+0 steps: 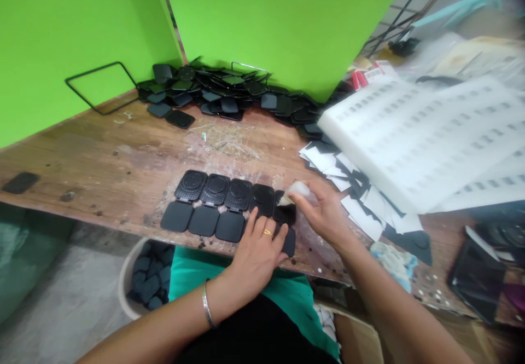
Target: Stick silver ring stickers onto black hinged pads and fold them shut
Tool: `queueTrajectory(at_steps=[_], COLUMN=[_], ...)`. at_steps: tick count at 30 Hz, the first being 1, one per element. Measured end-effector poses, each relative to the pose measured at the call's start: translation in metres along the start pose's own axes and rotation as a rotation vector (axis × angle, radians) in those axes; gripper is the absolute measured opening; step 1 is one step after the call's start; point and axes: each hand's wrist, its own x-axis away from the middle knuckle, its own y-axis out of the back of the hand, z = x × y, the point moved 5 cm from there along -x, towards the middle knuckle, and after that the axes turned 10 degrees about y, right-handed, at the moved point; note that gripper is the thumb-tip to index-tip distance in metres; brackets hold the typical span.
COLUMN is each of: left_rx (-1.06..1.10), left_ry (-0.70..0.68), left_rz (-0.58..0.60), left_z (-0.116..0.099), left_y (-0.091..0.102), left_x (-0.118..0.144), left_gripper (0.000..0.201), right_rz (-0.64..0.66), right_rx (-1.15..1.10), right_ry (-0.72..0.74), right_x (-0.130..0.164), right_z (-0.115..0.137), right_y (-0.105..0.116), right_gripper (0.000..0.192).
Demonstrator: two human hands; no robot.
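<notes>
My right hand (322, 211) is closed around a small white squeeze bottle (301, 190). The bottle's nozzle points down at the patterned half of the rightmost black hinged case (282, 213). My left hand (260, 241), fingers spread and a ring on one of them, lies flat over the smooth lower halves of the right-hand cases. Several opened black cases (215, 190) stand side by side in a row, ridged circular halves away from me and smooth halves (204, 220) towards me. My palm and fingers partly hide the lower halves on the right.
A heap of black flat pieces (221, 90) lies against the green wall. White foam sheets (426, 139) and white and black cut pieces (369, 200) are on the right, by a crumpled cloth (394, 263). A bucket of black pieces (150, 273) stands below the table's front edge.
</notes>
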Motion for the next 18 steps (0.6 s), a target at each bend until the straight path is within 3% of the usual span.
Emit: queueTrajectory(at_steps=[5, 11, 15, 18], left_rx=[0.013, 0.023, 0.029, 0.043], left_ry=[-0.006, -0.013, -0.019, -0.007], left_rz=[-0.002, -0.004, 0.001, -0.006], left_z=[0.000, 0.000, 0.000, 0.000], left_y=[-0.001, -0.001, 0.000, 0.002], left_x=[0.001, 0.000, 0.000, -0.001], left_gripper=[0.061, 0.061, 0.061, 0.060], right_rz=[-0.062, -0.099, -0.103, -0.165], right_rx=[0.041, 0.092, 0.072, -0.030], right_ry=[0.024, -0.041, -0.145, -0.309], right_x=[-0.015, -0.014, -0.002, 0.011], right_z=[-0.012, -0.031, -0.035, -0.045], right_y=[-0.004, 0.009, 0.022, 0.030], right_gripper=[0.015, 0.018, 0.022, 0.024])
